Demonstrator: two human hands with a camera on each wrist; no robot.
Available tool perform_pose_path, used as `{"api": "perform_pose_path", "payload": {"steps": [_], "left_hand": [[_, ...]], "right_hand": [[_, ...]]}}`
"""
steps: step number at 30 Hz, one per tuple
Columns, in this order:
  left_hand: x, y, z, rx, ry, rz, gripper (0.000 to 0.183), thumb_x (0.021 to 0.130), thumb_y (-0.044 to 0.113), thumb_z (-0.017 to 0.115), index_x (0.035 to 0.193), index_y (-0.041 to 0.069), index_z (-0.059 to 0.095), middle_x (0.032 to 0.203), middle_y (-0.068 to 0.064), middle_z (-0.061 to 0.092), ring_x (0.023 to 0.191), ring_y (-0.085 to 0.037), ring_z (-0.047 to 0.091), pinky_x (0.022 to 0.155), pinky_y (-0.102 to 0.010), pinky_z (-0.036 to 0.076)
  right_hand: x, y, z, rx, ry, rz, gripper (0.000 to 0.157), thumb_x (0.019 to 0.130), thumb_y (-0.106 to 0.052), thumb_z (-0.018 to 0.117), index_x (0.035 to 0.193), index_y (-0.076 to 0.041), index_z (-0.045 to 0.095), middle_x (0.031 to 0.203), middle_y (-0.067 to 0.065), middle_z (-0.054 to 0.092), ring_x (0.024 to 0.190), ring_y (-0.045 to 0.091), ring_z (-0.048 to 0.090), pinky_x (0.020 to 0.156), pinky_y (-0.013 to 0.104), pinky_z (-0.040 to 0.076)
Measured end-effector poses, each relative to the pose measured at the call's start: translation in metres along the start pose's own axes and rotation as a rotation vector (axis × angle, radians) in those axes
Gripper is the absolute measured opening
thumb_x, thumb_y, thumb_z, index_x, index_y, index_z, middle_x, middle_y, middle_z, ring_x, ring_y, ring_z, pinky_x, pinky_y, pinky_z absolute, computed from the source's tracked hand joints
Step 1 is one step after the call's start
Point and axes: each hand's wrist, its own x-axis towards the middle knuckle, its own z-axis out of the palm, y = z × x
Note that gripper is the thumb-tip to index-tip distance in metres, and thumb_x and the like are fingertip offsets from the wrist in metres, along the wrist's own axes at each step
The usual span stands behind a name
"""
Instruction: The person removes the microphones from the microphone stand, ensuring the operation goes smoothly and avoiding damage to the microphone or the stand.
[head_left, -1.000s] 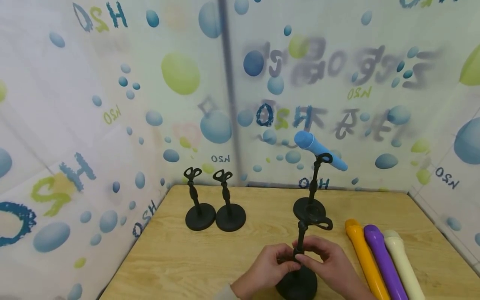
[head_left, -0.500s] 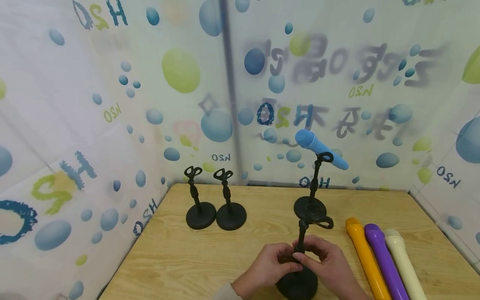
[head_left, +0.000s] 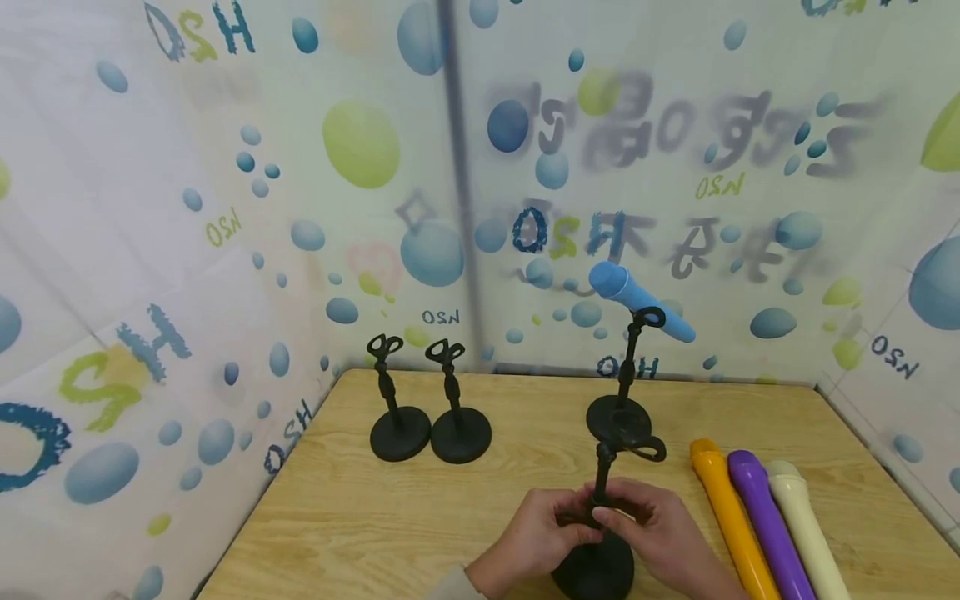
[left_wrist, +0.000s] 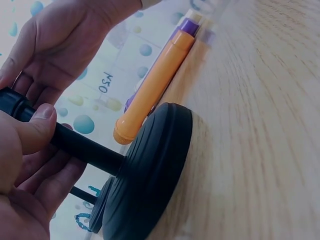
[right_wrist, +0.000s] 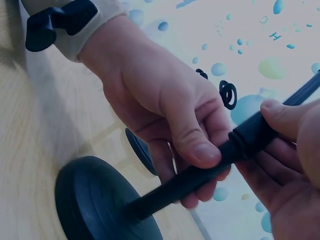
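Observation:
A black tabletop microphone stand (head_left: 600, 573) is upright on its round base at the table's near side, its clip (head_left: 647, 448) holding nothing. My left hand (head_left: 534, 533) grips the lower part of its pole, thumb in front and fingers behind. From the other side my right hand (head_left: 663, 533) pinches the pole at the collar, just above the left thumb. In the right wrist view the collar (right_wrist: 250, 137) lies between the two hands. Behind it, another stand (head_left: 626, 375) carries a tilted blue microphone (head_left: 641, 300) in its clip.
Orange (head_left: 735, 517), purple (head_left: 772, 525) and cream (head_left: 810, 529) microphones lie side by side at the right of the wooden table (head_left: 360, 533). Two more stands (head_left: 401, 433) with bare clips are at the back left. A printed curtain (head_left: 375, 250) closes off the back and sides.
My right hand's fingers have shifted slightly on the stand's collar. Left hand, stand and microphones stay where they were.

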Motion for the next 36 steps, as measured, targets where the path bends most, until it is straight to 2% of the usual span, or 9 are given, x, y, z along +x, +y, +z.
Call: {"api": "perform_pose_path", "payload": {"steps": [4,7,10,14,20,23,26,34,36], "left_hand": [[-0.001,-0.002,-0.001,0.019,-0.011,0.034,0.026,0.094,0.006,0.083,0.120,0.001,0.080,0.106,-0.014,0.084,0.096,0.000,0.076,0.083,-0.017,0.060],[-0.001,-0.002,-0.002,0.013,-0.009,0.015,0.024,0.095,0.007,0.082,0.118,0.002,0.081,0.105,-0.013,0.084,0.096,0.000,0.076,0.084,-0.017,0.060],[-0.002,0.000,-0.002,0.002,-0.007,-0.034,0.017,0.097,0.009,0.081,0.113,0.003,0.081,0.103,-0.009,0.084,0.094,0.002,0.075,0.085,-0.017,0.060],[-0.002,0.001,-0.003,-0.002,-0.007,-0.079,0.013,0.099,0.011,0.079,0.110,0.003,0.082,0.102,-0.008,0.084,0.092,0.002,0.074,0.086,-0.017,0.060],[-0.002,0.002,-0.001,-0.029,0.005,-0.065,0.012,0.096,0.007,0.081,0.107,0.003,0.082,0.102,-0.012,0.083,0.091,0.002,0.075,0.083,-0.016,0.060],[-0.002,0.002,0.000,-0.038,0.011,-0.059,0.012,0.095,0.004,0.082,0.107,0.003,0.082,0.103,-0.013,0.083,0.092,0.001,0.076,0.082,-0.016,0.060],[-0.002,0.002,0.000,-0.036,0.016,-0.062,0.012,0.094,0.003,0.082,0.107,0.004,0.082,0.103,-0.012,0.083,0.093,0.001,0.076,0.083,-0.016,0.060],[-0.001,0.000,-0.001,-0.008,0.010,-0.072,0.013,0.094,0.005,0.083,0.107,0.004,0.083,0.103,-0.007,0.084,0.094,0.004,0.074,0.085,-0.017,0.060],[-0.001,0.000,-0.001,-0.008,0.006,-0.082,0.013,0.095,0.006,0.083,0.108,0.005,0.083,0.103,-0.006,0.084,0.094,0.003,0.074,0.086,-0.017,0.060]], "right_hand": [[0.000,0.001,-0.005,0.011,-0.086,-0.051,0.036,0.110,-0.016,0.063,0.142,0.001,0.067,0.139,0.024,0.072,0.117,-0.005,0.068,0.094,0.013,0.056],[0.000,0.000,-0.005,0.045,-0.102,-0.033,0.041,0.111,-0.016,0.062,0.146,0.004,0.062,0.144,0.026,0.067,0.121,-0.007,0.066,0.099,0.015,0.055],[0.000,-0.003,0.000,0.058,-0.048,0.049,0.045,0.107,-0.021,0.070,0.146,0.001,0.062,0.142,0.021,0.070,0.119,-0.003,0.067,0.106,0.027,0.058],[0.000,-0.007,0.008,0.032,0.071,0.164,0.044,0.099,-0.024,0.081,0.136,-0.007,0.067,0.131,0.009,0.074,0.114,0.008,0.070,0.111,0.046,0.056],[0.001,-0.010,0.015,0.000,0.176,0.235,0.025,0.094,-0.016,0.085,0.114,-0.009,0.072,0.112,0.004,0.077,0.108,0.013,0.069,0.114,0.056,0.053],[0.000,-0.010,0.015,-0.006,0.198,0.233,0.021,0.094,-0.012,0.085,0.110,-0.011,0.073,0.108,0.001,0.077,0.105,0.011,0.070,0.112,0.054,0.055],[-0.002,-0.009,0.012,0.012,0.179,0.204,0.021,0.095,-0.012,0.083,0.114,-0.012,0.074,0.113,0.002,0.079,0.105,0.008,0.071,0.108,0.047,0.059],[-0.004,-0.005,-0.001,0.117,0.021,0.121,0.038,0.103,-0.019,0.076,0.136,-0.002,0.069,0.135,0.015,0.076,0.114,0.001,0.071,0.103,0.028,0.060],[-0.003,-0.004,0.000,0.124,0.005,0.127,0.040,0.103,-0.020,0.075,0.138,-0.002,0.067,0.137,0.017,0.074,0.117,0.003,0.071,0.106,0.032,0.059]]}}
